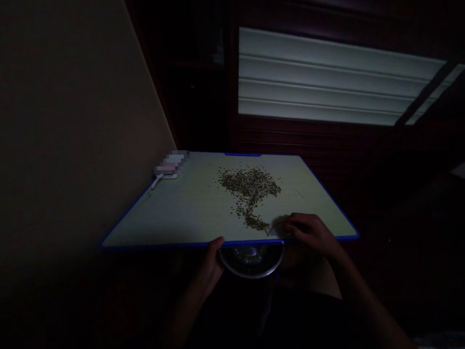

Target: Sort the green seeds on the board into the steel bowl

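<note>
A pale board (181,203) with a blue rim carries a spread of small brown seeds or grains (250,183), with a narrow trail running toward its near edge. My right hand (310,231) rests low over the near right part of the board. Its fingers are closed on a thin, curved tool (275,227) whose end lies beside the trail; its exact kind is too dark to make out. Below the near edge sits a shiny metal bowl (252,276) with some bits inside. My left hand (211,266) grips the bowl's left side, thumb up on the board's rim.
A pixelated flat item with a white handle (157,181) lies at the board's far left corner. A plain wall (90,97) rises on the left. Behind the board stands dark wooden furniture with pale slatted panels (308,77). The room is very dim.
</note>
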`<action>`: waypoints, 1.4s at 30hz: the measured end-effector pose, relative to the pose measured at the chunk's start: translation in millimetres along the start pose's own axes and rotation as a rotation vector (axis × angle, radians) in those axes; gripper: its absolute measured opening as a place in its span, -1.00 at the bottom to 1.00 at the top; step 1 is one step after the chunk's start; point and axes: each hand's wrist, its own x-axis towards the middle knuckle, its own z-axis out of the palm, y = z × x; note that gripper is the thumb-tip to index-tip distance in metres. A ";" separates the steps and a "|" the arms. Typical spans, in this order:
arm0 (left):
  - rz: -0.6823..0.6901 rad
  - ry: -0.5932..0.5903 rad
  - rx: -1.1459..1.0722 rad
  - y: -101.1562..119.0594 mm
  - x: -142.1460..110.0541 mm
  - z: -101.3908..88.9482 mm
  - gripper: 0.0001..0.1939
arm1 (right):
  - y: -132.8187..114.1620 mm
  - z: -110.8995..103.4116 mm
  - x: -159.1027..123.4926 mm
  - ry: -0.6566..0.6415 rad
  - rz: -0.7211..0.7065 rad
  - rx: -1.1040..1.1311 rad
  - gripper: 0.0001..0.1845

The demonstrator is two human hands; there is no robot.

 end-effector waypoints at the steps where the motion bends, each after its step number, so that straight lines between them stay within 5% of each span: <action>1: 0.011 0.006 0.002 0.2 -0.1 0.0 -0.60 | 0.0 -0.2 0.4 -0.006 -0.005 0.006 -0.78; 31: -0.077 -0.031 0.052 5.8 -0.2 -2.9 -0.63 | -3.0 -3.5 7.1 -0.088 -0.091 0.047 -0.70; 42: -0.063 0.096 0.043 7.8 -4.9 8.3 -0.63 | -8.3 -6.2 6.7 -0.128 -0.086 0.076 -0.72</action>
